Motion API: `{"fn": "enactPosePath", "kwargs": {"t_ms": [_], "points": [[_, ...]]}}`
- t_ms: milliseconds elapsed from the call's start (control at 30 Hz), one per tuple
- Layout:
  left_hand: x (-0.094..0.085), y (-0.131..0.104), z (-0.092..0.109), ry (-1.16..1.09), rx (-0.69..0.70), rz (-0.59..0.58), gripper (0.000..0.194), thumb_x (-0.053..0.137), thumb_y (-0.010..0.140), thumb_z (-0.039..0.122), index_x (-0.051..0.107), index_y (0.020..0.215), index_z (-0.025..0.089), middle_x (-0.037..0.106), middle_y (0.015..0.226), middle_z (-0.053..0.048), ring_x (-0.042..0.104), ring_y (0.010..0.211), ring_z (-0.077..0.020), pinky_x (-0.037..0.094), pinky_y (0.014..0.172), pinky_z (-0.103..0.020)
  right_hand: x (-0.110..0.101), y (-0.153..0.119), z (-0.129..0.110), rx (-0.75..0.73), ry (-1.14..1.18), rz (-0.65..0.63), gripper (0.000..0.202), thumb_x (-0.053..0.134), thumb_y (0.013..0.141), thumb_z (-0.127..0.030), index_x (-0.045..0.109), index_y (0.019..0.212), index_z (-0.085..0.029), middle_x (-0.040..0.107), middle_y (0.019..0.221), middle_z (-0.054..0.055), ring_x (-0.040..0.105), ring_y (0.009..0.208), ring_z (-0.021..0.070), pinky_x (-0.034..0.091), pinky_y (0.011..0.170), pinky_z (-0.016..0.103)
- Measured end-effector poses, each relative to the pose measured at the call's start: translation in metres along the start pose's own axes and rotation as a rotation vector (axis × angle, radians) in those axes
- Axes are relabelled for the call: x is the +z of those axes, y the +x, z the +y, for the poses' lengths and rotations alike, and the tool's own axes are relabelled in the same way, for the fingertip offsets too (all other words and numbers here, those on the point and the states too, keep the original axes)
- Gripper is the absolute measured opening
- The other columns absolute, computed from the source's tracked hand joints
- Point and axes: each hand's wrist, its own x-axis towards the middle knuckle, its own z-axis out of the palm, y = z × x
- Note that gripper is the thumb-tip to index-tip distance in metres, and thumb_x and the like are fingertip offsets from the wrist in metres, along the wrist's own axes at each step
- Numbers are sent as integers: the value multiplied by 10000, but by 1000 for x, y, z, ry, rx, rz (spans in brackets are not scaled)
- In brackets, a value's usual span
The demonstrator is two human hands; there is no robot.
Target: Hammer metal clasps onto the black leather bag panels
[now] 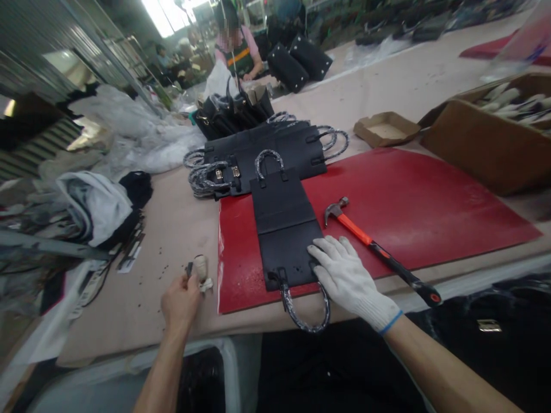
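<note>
My left hand (181, 298) is bare and closed, with a small dark piece (189, 268) at its fingertips, beside a pale spool-like object (200, 267) on the table. A white glove covers my right hand (344, 275), which lies flat with fingers spread on the lower right edge of a black leather panel (288, 229). That panel has a wrapped, speckled handle at each end and rests on a red board (413, 201). To the right of it lies a claw hammer (365, 238) with an orange and black handle, its head pointing away.
More black panels with handles (267, 143) lie behind the board, near upright black bags (232, 112). On the right are a shallow cardboard tray (385, 129) and a larger box (482, 143). Plastic and cloth (101, 206) are heaped at left. A person (239, 49) works across the table.
</note>
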Motion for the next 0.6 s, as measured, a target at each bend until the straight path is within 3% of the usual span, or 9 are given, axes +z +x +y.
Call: {"fn": "enactPosePath", "kwargs": {"t_ms": [67, 133, 267, 367, 500, 600], "points": [[1, -4, -21, 98, -69, -48, 320, 524, 942, 444, 722, 902, 196, 767, 836, -117, 722, 803, -313, 462, 634, -332, 1, 0, 1, -6, -6, 16, 454, 451, 1030, -295, 630, 1425, -161, 570, 1519, 146, 477, 1413, 345, 228, 1252, 597], [2, -10, -28, 135, -108, -82, 324, 503, 968, 419, 731, 996, 191, 780, 912, -132, 726, 852, -322, 460, 663, -340, 3, 1, 3, -18, -16, 34, 450, 438, 1031, -297, 639, 1412, -165, 579, 1511, 139, 489, 1404, 336, 235, 1251, 591], [5, -17, -15, 176, -76, -107, 308, 493, 995, 361, 733, 1076, 185, 777, 1014, -161, 728, 920, -326, 464, 723, -350, 7, 4, 11, -49, -26, 73, 450, 407, 1035, -317, 656, 1379, -170, 607, 1477, 136, 508, 1389, 335, 273, 1233, 591], [5, -19, -7, 174, -32, -81, 289, 496, 997, 319, 733, 1065, 170, 765, 1041, -174, 721, 954, -322, 466, 753, -351, 6, -1, 6, -25, -22, 93, 477, 486, 996, -428, 655, 1347, -154, 628, 1420, 171, 546, 1334, 363, 344, 1182, 614], [6, -26, -16, 103, -60, -63, 295, 498, 986, 334, 732, 1063, 171, 759, 1059, -160, 705, 969, -325, 467, 765, -360, -4, -27, -32, 227, -138, 82, 552, 601, 899, -466, 625, 1310, -99, 669, 1263, 234, 638, 1141, 398, 509, 979, 563], [7, -29, -24, 29, -69, -23, 271, 518, 951, 326, 726, 1037, 175, 749, 1074, -149, 689, 996, -331, 482, 789, -372, -11, -41, -60, 484, -141, -60, 485, 538, 936, -373, 606, 1328, -95, 722, 1116, 218, 720, 941, 352, 560, 784, 462]]}}
